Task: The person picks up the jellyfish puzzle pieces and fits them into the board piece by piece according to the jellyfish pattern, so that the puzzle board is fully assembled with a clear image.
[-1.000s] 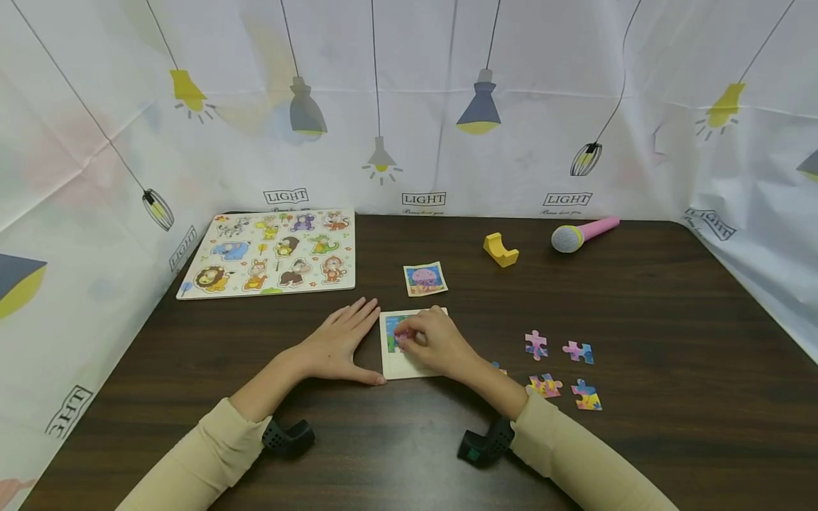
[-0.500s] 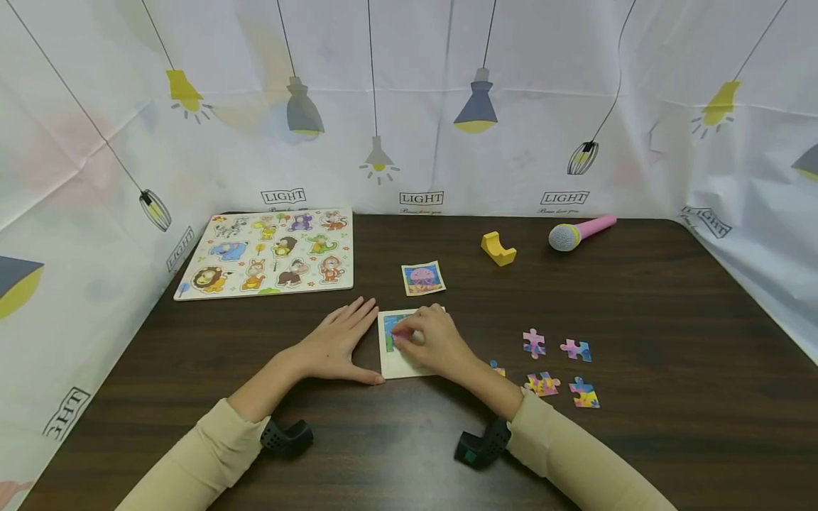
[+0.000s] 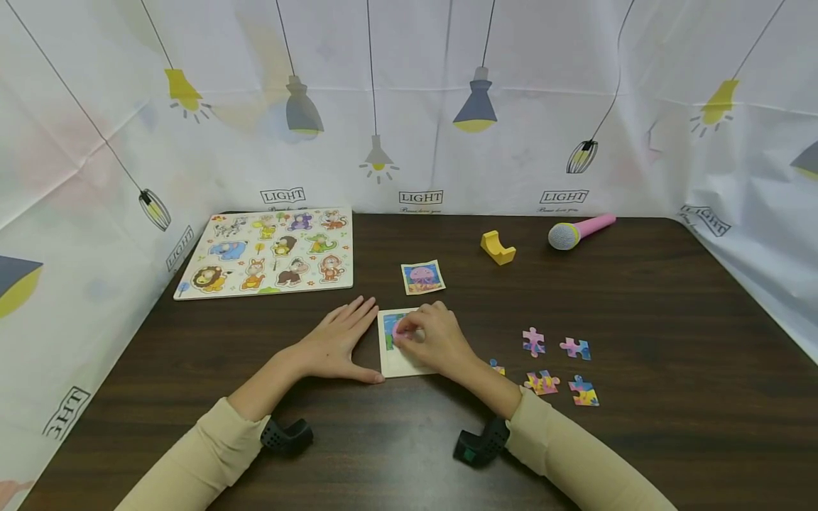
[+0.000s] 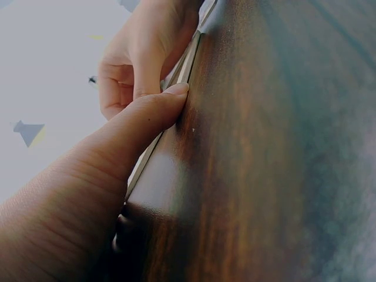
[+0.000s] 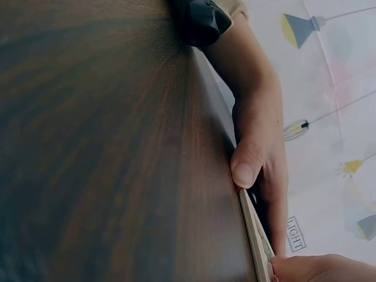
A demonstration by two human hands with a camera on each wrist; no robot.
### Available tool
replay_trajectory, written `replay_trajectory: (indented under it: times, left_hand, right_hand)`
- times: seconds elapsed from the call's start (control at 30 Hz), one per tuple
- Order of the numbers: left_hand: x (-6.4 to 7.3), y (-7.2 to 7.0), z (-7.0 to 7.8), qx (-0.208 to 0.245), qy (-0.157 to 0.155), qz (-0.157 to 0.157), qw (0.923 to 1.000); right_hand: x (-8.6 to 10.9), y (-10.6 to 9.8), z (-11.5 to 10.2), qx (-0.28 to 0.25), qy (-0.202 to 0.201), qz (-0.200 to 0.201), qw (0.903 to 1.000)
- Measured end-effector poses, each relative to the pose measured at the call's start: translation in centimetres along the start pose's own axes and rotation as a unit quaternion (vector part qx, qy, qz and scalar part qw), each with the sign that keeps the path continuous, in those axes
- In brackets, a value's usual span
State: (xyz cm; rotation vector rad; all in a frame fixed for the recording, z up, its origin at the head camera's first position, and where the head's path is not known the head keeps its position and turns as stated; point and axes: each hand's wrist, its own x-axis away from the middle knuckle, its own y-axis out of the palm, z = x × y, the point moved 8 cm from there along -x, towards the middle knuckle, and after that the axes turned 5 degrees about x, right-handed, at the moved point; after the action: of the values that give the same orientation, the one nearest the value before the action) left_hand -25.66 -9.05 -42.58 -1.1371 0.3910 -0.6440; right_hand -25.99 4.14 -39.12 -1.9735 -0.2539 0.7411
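Observation:
A small cream puzzle tray [image 3: 401, 366] lies in front of me in the head view, with blue and green picture showing at its upper left. My right hand [image 3: 439, 343] bends over it and pinches a pink jigsaw piece [image 3: 397, 329] with thumb and fingertips, right at the placed picture; the hand covers much of the tray. My left hand [image 3: 332, 343] lies flat on the table, fingers spread. Its thumb [image 4: 170, 97] touches the tray's edge in the left wrist view. From the right wrist, the tray's side [image 5: 252, 235] shows between both hands.
Several loose jigsaw pieces [image 3: 533, 342] lie to the right, one partly behind my right forearm. Beyond the tray is a small octopus picture card [image 3: 422, 277]. An animal board [image 3: 268, 252], a yellow curved block [image 3: 498, 248] and a pink toy microphone [image 3: 580, 232] stand farther back.
The pink piece in my right fingers has shifted slightly, and more pink shows beside the fingertips. My left hand stays in place at the tray. The head view has drifted a little.

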Motion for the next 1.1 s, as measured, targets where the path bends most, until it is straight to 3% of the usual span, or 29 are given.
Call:
replay_trajectory:
  times: [0.2, 0.4, 0.77, 1.1]
  left_hand:
    - [0.0, -0.1, 0.1, 0.0, 0.002, 0.001, 1.0]
    - [0.0, 0.0, -0.1, -0.006, 0.004, 0.004, 1.0]
    - [-0.1, 0.0, 0.0, -0.004, 0.005, 0.008, 0.9999]
    - [0.0, 0.2, -0.1, 0.001, -0.001, -0.002, 1.0]
  right_hand:
    - [-0.1, -0.1, 0.1, -0.003, 0.0, 0.001, 1.0]
    - [0.0, -0.4, 0.0, -0.008, -0.014, 0.026, 0.9995]
    - [0.1, -1.7, 0.0, -0.023, -0.008, -0.011, 0.9997]
    - [0.8, -3.6, 1.4, -0.034, 0.02, -0.029, 0.9988]
